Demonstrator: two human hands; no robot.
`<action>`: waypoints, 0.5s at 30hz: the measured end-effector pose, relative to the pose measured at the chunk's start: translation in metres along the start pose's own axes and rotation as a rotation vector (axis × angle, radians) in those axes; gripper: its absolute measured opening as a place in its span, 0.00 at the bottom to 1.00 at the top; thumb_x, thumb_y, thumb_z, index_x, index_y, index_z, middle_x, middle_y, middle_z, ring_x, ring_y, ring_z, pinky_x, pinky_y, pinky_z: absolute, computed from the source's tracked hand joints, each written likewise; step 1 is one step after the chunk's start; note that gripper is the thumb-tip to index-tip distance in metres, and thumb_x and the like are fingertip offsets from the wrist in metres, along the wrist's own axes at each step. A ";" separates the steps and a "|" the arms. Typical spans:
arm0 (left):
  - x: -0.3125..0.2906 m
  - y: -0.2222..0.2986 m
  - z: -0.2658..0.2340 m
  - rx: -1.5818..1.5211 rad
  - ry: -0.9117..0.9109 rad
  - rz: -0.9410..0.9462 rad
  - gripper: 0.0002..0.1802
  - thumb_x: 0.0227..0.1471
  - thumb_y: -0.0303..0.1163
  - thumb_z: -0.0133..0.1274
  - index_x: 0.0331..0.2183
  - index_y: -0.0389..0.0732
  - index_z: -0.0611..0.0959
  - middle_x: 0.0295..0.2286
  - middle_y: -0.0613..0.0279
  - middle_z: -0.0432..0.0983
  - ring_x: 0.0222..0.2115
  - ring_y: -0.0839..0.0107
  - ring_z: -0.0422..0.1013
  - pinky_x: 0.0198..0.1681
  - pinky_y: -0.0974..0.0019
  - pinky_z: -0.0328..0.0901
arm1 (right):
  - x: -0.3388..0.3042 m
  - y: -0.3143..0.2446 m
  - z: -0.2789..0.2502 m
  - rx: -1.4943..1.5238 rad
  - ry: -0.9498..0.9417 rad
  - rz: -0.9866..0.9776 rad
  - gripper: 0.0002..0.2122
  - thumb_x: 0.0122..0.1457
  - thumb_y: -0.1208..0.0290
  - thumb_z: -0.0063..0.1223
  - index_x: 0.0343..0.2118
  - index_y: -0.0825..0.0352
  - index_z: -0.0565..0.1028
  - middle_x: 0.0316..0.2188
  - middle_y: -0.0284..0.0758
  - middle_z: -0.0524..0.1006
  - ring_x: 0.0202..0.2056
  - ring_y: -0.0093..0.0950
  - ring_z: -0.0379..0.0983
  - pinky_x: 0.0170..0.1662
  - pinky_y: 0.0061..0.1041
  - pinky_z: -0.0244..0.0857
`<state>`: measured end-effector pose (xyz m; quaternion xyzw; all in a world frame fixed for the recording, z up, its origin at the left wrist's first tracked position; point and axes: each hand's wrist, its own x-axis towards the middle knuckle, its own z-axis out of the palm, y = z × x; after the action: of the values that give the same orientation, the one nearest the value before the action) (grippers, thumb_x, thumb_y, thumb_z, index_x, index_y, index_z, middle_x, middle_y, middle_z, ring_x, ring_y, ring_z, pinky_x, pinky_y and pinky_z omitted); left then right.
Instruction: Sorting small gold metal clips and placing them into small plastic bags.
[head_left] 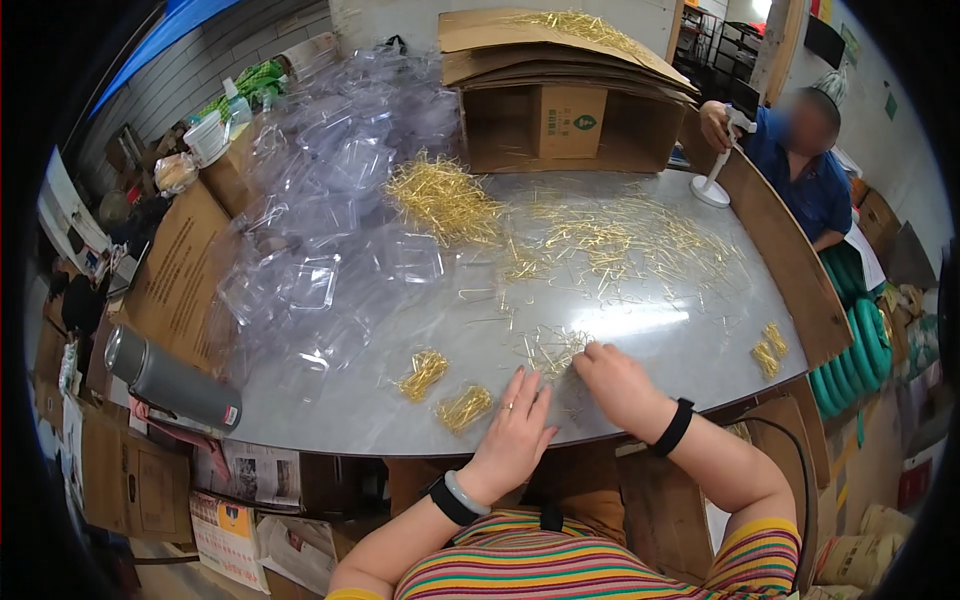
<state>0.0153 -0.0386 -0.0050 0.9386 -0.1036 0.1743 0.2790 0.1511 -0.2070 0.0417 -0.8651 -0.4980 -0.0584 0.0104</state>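
Note:
Flat on the grey table [350, 405], with fingers stretched out, my left hand [515, 435] rests at the near edge of a small scatter of gold wire hooks [545, 350]. My right hand [622, 388] is at the right side of that scatter, its fingers curled and pressed together; what they hold, if anything, is hidden. Left of my left hand lie two neat bundles of hooks, one nearer [463, 408] and one farther [423, 375]. Further hooks [625, 240] are strewn over the far part, beside a heaped pile [440, 198]. Small bundles [768, 350] sit at the right edge.
Transparent plastic boxes [320, 200] are piled on the left. A grey bottle [172, 380] stands at the left edge. An open cardboard box [570, 125] is at the back. Beyond a cardboard barrier [790, 240], a person in blue [800, 170] has a hand by a white stand [711, 190].

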 end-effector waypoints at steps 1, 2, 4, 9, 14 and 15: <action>0.001 0.000 -0.002 0.004 -0.005 -0.020 0.32 0.54 0.31 0.59 0.56 0.26 0.69 0.60 0.35 0.57 0.64 0.39 0.51 0.64 0.49 0.55 | 0.007 0.009 -0.001 0.003 0.025 0.041 0.12 0.49 0.80 0.55 0.39 0.68 0.73 0.37 0.39 0.72 0.40 0.38 0.74 0.41 0.31 0.74; 0.003 -0.001 -0.002 0.003 -0.005 -0.027 0.34 0.53 0.32 0.60 0.56 0.25 0.67 0.60 0.34 0.56 0.64 0.39 0.50 0.65 0.49 0.54 | 0.015 0.022 -0.003 0.004 0.049 0.086 0.13 0.49 0.81 0.55 0.40 0.68 0.73 0.37 0.39 0.72 0.40 0.38 0.74 0.41 0.32 0.74; 0.007 -0.005 -0.001 0.004 0.000 -0.039 0.39 0.52 0.35 0.62 0.58 0.23 0.64 0.60 0.33 0.55 0.64 0.38 0.50 0.65 0.48 0.52 | 0.031 0.047 -0.002 -0.037 0.187 0.069 0.14 0.49 0.81 0.54 0.41 0.67 0.73 0.39 0.39 0.72 0.40 0.39 0.73 0.39 0.33 0.75; 0.009 -0.007 0.001 0.076 0.042 -0.097 0.44 0.51 0.42 0.63 0.58 0.22 0.64 0.60 0.32 0.55 0.64 0.35 0.48 0.66 0.41 0.47 | 0.025 0.022 0.011 -0.024 0.051 -0.021 0.12 0.50 0.79 0.54 0.40 0.67 0.73 0.37 0.38 0.72 0.41 0.38 0.73 0.38 0.31 0.75; 0.012 -0.004 0.005 0.177 0.043 -0.180 0.46 0.52 0.48 0.60 0.58 0.23 0.64 0.59 0.34 0.57 0.63 0.36 0.50 0.66 0.40 0.45 | 0.028 -0.003 0.002 0.149 -0.002 -0.123 0.09 0.52 0.77 0.52 0.37 0.65 0.73 0.36 0.37 0.72 0.41 0.37 0.73 0.40 0.34 0.73; 0.012 -0.004 0.005 0.217 0.028 -0.174 0.45 0.52 0.49 0.60 0.59 0.24 0.64 0.59 0.35 0.58 0.62 0.37 0.51 0.66 0.40 0.45 | 0.036 -0.001 0.002 0.171 -0.018 -0.147 0.08 0.52 0.77 0.52 0.37 0.65 0.73 0.36 0.37 0.72 0.40 0.37 0.73 0.40 0.34 0.73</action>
<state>0.0287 -0.0393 -0.0056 0.9662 0.0013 0.1726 0.1914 0.1683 -0.1757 0.0434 -0.8227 -0.5633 -0.0085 0.0753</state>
